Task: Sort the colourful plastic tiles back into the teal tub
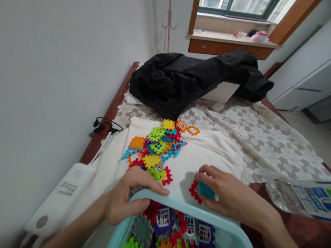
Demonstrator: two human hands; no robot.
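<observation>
My left hand grips the far left rim of a light blue plastic bin, its thumb inside and its fingers over the outer side. Colourful interlocking plastic tiles with notched edges lie inside the bin, some with white window lattices. Just beyond the rim to the right, my right hand is closed on a teal building tile, with a red building tile against its left side. Whether the two are joined cannot be made out. A heap of similar tiles spreads over white cloth beyond my left hand.
White cloth lies over a floral lace tablecloth. A black garment covers part of a white box at the back. A clear bottle lies at right; a white device stands at left by black cables.
</observation>
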